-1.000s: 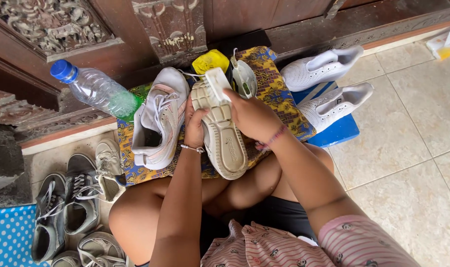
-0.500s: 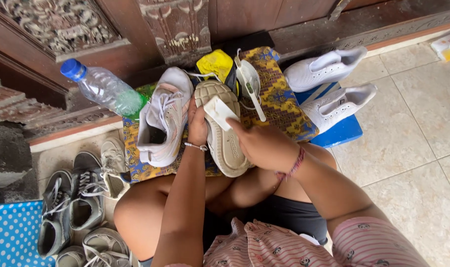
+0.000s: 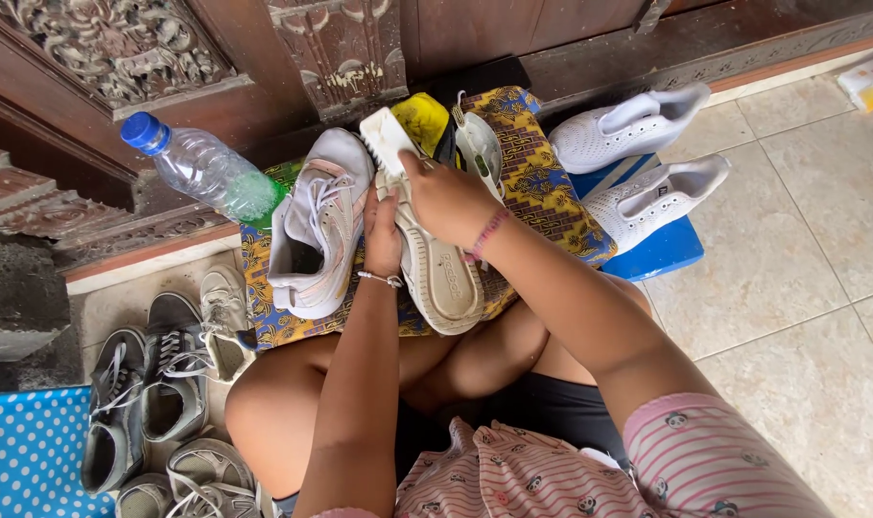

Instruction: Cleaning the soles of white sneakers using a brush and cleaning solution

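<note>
My left hand [image 3: 383,233] grips the side of a cream sneaker [image 3: 443,275] that is turned sole-up over my lap. My right hand [image 3: 443,197] holds a white scrub brush [image 3: 383,140] pressed against the toe end of that sole. A second light sneaker [image 3: 319,225] with pinkish trim lies upright just left of it, on a yellow and blue patterned cloth [image 3: 542,192]. A yellow sponge [image 3: 423,117] sits beyond the brush.
A clear water bottle [image 3: 204,173] with a blue cap lies at the left. Two white sneakers [image 3: 638,158] rest on a blue mat [image 3: 665,251] at the right. Several grey shoes [image 3: 158,384] crowd the lower left. Carved dark wood [image 3: 341,48] runs across the back.
My right hand has pushed the brush from the middle of the sole up to its toe end. The left hand has kept its grip on the shoe.
</note>
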